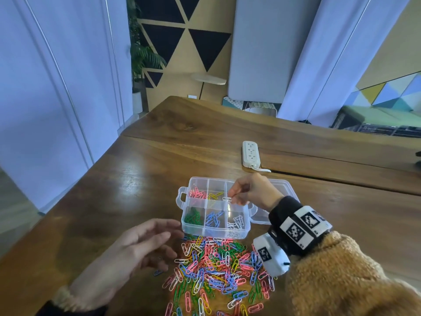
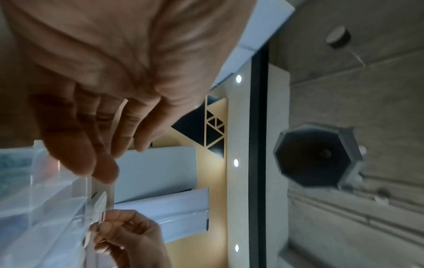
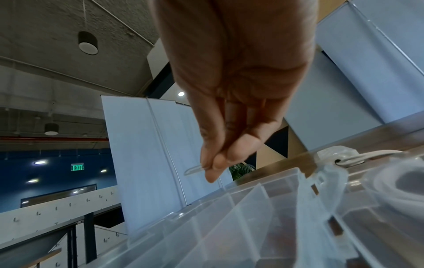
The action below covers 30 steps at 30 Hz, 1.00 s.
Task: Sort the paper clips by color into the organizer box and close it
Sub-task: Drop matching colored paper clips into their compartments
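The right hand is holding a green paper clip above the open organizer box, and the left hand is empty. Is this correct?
Not quite: the paper clip pinched by the right hand is white, not green, as the head view shows. It is above the open organizer box, and the left hand is empty.

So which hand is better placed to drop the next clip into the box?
Right. The right hand already pinches a white clip above the organizer box; the left hand hovers open beside the pile.
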Motion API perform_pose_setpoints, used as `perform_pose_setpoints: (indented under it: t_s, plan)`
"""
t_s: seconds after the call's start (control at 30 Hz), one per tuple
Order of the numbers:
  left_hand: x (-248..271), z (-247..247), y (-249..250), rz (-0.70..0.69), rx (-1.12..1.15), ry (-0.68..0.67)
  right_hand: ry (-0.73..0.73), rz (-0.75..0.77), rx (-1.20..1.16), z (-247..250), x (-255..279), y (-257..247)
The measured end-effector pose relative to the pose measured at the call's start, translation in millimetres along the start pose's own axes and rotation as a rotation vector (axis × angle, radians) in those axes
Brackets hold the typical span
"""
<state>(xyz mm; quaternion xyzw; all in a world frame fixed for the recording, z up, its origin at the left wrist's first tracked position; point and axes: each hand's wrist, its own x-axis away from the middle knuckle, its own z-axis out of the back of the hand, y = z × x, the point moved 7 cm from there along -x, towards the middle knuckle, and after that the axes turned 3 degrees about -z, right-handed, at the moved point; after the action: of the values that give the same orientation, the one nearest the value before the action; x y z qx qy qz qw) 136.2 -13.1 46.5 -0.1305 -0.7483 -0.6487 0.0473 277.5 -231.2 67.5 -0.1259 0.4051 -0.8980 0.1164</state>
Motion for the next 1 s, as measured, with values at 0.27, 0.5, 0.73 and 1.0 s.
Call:
perform_pose_setpoints:
  t_s: [0.27, 0.5, 0.73, 1.0]
  plan:
    - [-3.9, -15.1, -2.5, -0.004, -0.858, -0.212, 0.002, 0.038, 0.039, -6.0, -7.7, -9.1]
    - [-22.4, -21.8, -5.0, 0.053, -0.971, -0.338, 0.065, -0.003, 0.371, 5.5, -3.3, 1.3]
    - [-42.9, -28.0, -16.9, 0.093, -1.038, -0.277, -0.146, 0.223, 0.597, -38.0, 47.6, -30.1]
    - [-35.7, -54.8, -42.5, 0.117, -1.684, -0.281, -0.421, 0.335, 1.056, -104.8, 78.9, -21.4]
